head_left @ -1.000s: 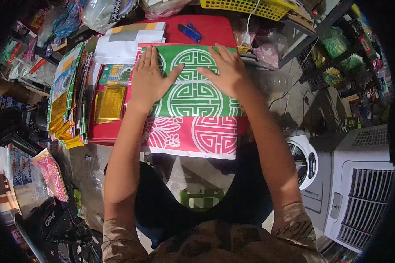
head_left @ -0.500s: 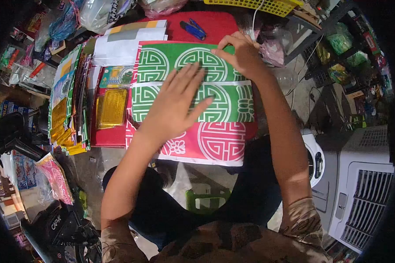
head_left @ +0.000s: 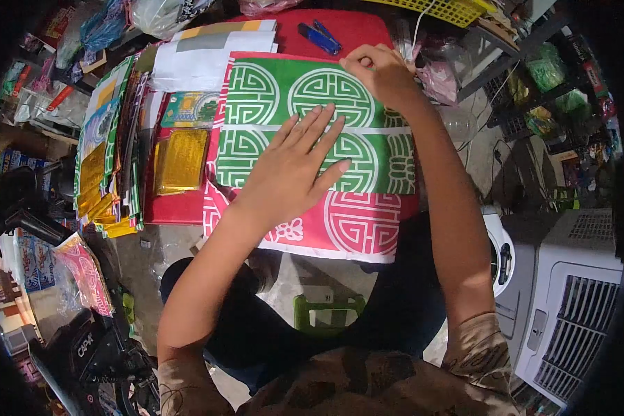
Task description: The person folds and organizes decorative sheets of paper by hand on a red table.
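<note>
A green paper sheet point(head_left: 340, 97) with white round patterns lies over a pink patterned sheet point(head_left: 364, 225) on a red table point(head_left: 364, 28). A white line crosses the green sheet from side to side. My left hand point(head_left: 291, 163) rests flat on the green sheet, its fingers a little spread. At the sheet's far right corner is my right hand point(head_left: 388, 76), its fingers curled and the thumb and forefinger pinched at the edge. Gold foil packets point(head_left: 182, 161) and a small printed card point(head_left: 187, 109) lie to the left of the sheets.
White sheets point(head_left: 215, 62) and a thick stack of colourful papers point(head_left: 100, 149) lie at the left. A blue-handled tool point(head_left: 319, 38) sits at the back, near a yellow basket point(head_left: 451, 8). A green stool point(head_left: 329, 308) stands below; a white slatted appliance point(head_left: 575, 298) is at the right.
The green sheet's near half now lies flatter against the far half along the white line. My left hand has slid slightly right and nearer me. My right hand's fingers have curled in more.
</note>
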`<state>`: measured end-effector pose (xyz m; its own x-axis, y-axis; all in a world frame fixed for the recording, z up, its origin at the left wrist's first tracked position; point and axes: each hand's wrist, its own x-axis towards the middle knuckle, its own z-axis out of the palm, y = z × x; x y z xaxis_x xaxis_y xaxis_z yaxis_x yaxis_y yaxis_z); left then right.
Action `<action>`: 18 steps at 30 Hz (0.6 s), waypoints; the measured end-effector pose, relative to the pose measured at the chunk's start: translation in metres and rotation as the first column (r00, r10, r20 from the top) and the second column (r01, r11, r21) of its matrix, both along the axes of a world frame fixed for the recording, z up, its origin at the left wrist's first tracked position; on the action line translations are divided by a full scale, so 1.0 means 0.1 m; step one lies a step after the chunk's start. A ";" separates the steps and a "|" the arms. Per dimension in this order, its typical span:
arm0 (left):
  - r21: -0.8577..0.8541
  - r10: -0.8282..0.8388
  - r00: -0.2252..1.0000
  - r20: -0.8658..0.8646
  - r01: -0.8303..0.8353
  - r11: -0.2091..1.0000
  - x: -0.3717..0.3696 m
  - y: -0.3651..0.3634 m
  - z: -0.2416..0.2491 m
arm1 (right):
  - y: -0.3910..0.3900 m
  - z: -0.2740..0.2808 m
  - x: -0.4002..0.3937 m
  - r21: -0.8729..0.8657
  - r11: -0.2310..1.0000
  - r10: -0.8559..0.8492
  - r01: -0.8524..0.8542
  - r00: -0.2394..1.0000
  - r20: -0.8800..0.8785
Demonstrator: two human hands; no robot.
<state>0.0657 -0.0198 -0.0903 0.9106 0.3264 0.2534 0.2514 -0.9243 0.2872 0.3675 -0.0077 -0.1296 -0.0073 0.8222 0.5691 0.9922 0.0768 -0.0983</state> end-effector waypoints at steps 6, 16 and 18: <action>0.007 -0.017 1.000 0.002 0.017 1.000 0.00 0.01 0.00 | 0.12 0.06 -0.13 0.075 0.996 -0.033 0.042 0.992 -0.119; 0.004 0.053 0.997 0.047 -0.053 0.999 0.02 0.01 0.01 | -0.17 0.69 -0.44 -0.004 0.996 -0.092 0.093 0.967 -0.240; 0.009 0.055 0.997 0.063 -0.056 0.998 0.01 0.01 0.00 | -0.19 0.73 -0.44 -0.051 0.995 -0.093 0.081 0.943 -0.319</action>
<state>0.0671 -0.0189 -0.0899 0.8736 0.3729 0.3126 0.2841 -0.9125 0.2945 0.3239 -0.0268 -0.0568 0.2431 0.8319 0.4988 0.9104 -0.0182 -0.4134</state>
